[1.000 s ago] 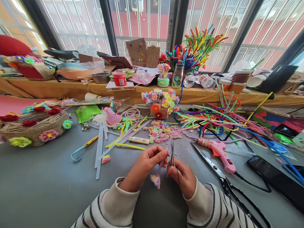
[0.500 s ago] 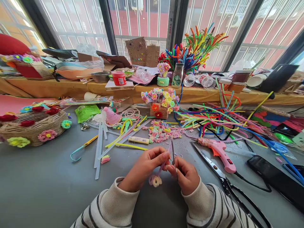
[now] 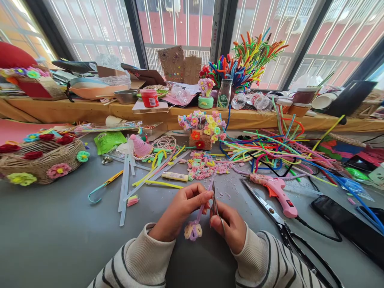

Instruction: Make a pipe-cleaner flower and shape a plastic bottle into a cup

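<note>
My left hand (image 3: 187, 208) is closed, pinching the pale purple stem of a pipe cleaner flower (image 3: 193, 231). The flower head, cream and purple, hangs below my fingers. In my right hand (image 3: 229, 224) is a small pair of scissors (image 3: 215, 200), its blades pointing up beside the stem close to my left fingertips. Whether the blades touch the stem I cannot tell. Small purple fuzz clippings (image 3: 226, 196) lie on the grey table just beyond my hands.
To the right lie large scissors (image 3: 271, 211), a pink glue gun (image 3: 277, 192) and a black phone (image 3: 345, 224). Clear glue sticks (image 3: 123, 196) and a twine basket (image 3: 45, 160) are on the left. Ahead are a heap of pipe cleaners (image 3: 270, 152) and a small flower box (image 3: 201, 140).
The flower head has swung left and turned, showing more purple petals. The small scissors have tilted and shifted slightly left, nearer my left fingertips.
</note>
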`<state>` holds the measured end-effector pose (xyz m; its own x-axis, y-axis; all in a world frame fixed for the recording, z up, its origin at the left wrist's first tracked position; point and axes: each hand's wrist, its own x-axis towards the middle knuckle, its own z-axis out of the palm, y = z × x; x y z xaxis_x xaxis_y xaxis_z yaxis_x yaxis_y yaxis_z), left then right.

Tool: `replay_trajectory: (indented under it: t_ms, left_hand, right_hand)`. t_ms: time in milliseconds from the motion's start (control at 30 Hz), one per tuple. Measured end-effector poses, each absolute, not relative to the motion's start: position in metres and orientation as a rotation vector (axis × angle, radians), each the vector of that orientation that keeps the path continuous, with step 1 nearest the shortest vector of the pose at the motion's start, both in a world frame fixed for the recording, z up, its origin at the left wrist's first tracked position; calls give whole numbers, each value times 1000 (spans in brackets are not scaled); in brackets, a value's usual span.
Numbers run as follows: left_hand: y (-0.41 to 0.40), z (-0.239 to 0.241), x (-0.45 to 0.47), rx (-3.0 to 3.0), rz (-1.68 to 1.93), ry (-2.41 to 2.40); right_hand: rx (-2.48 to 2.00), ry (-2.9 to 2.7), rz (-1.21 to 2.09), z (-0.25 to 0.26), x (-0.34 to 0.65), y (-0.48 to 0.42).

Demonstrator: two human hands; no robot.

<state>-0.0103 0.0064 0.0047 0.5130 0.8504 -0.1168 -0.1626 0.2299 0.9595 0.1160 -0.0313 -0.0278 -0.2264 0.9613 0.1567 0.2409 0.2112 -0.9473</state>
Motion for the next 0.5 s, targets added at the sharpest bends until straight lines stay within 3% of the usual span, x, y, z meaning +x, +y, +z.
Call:
replay_trajectory:
  t_ms: [500]
  left_hand:
    - [6, 10, -9, 1102, 755, 814]
  right_hand:
    - [-1323, -1625, 786, -33, 116, -30]
